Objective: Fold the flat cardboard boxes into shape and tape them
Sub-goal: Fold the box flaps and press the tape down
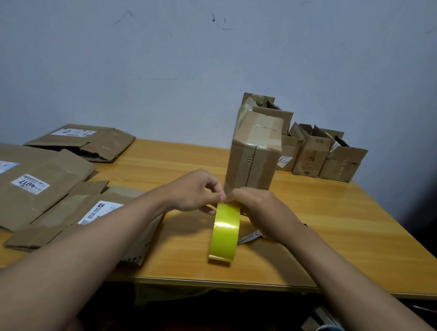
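Flattened cardboard boxes lie spread over the left side of a wooden table, several bearing white shipping labels, one printed with the number 4017; a further flat box rests near the wall at the table's back left; the person's left hand reaches in over the nearest flat carton, its fingers curled and pinching at the top edge of a roll of yellow tape, which stands on edge at the middle of the table near the front; the right hand meets it from the other side, fingertips likewise pinched on the top of the roll, so that both grips close on the tape at the same spot; just behind the hands stands a tall assembled box, upright, its seams already covered with clear tape; a pair of scissors lies on the table just right of the roll, partly hidden under the right wrist; farther right, against the pale wall, a row of smaller folded boxes sits with top flaps open.
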